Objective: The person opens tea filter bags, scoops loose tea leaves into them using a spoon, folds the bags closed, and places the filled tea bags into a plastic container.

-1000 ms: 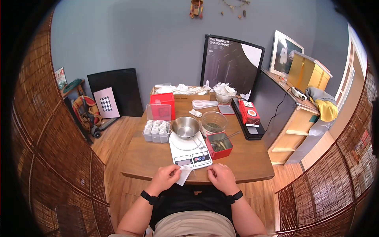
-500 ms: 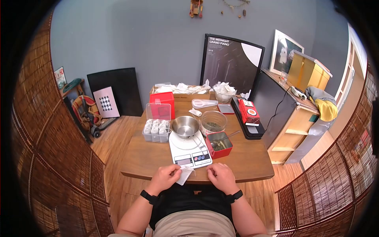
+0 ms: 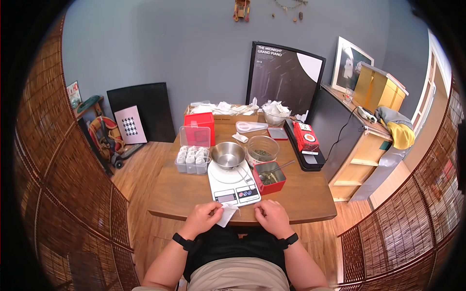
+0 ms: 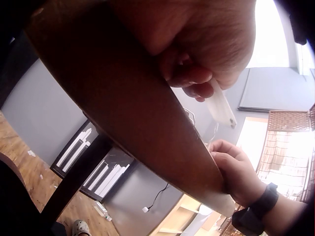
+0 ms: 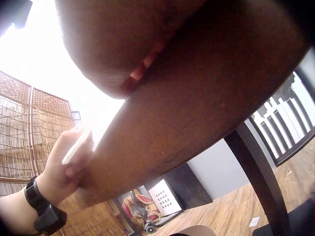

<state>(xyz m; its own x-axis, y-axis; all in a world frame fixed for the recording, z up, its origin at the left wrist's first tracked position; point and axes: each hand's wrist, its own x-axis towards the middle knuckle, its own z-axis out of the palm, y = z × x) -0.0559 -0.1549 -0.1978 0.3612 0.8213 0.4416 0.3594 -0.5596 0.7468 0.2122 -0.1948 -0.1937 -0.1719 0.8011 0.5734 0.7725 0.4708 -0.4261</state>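
At the table's front edge, my left hand [image 3: 203,218] pinches a small flat white tea bag [image 3: 225,216] by its top. A thin string trails from the bag toward the right. My right hand [image 3: 273,217] rests at the table edge to the right, fingers curled, with nothing showing between them. In the left wrist view the tea bag [image 4: 221,109] hangs from the left fingers, and the right hand [image 4: 236,169] is beyond it. Just ahead is a white kitchen scale [image 3: 225,186], bearing a steel bowl [image 3: 228,154]. A red tin [image 3: 273,186] with dried leaves and a spoon [image 3: 284,166] stands right of it.
Left of the scale, a clear lidded box [image 3: 191,169] holds several white bags. A red box [image 3: 201,128] stands behind it. A glass bowl [image 3: 262,145] with leaves is behind the tin. Farther back are a cardboard box [image 3: 228,118], a strainer [image 3: 250,127] and a red packet [image 3: 307,138].
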